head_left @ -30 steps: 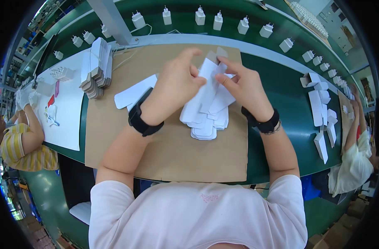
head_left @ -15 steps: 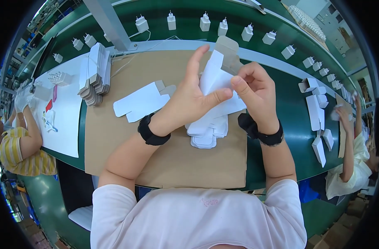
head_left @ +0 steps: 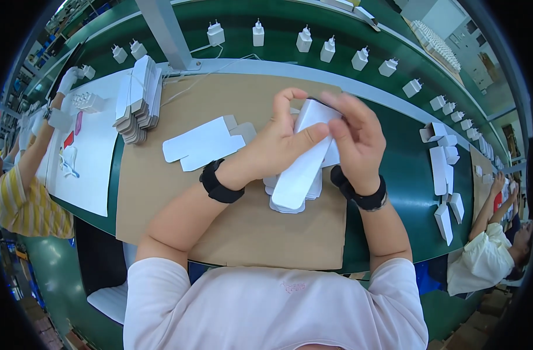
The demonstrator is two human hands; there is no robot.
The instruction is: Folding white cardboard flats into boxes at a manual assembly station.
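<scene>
A long white cardboard box [head_left: 302, 172] is tilted between my hands above the cardboard sheet, its upper end folded over. My left hand [head_left: 266, 146] is closed round it, thumb across the front face. At the upper end, my right hand [head_left: 361, 149] has its thumb against the box's side and its fingers bent over the top; those fingertips are smeared by motion. Beneath the box lies a pile of flat white cartons [head_left: 314, 189], partly hidden. One more flattened carton [head_left: 202, 144] with grey inner flaps lies by my left wrist.
Brown cardboard [head_left: 155, 216] covers the green table. Stacked flat cartons [head_left: 139, 96] stand at back left by a metal post [head_left: 164, 35]. White plug chargers [head_left: 304, 39] line the far shelf. Folded boxes [head_left: 438, 169] lie right. Co-workers sit on both sides.
The carton, with its end flaps spread before, now has a closed upper end and points down toward me. My right fingers have moved over its top. The left co-worker's arm has reached forward.
</scene>
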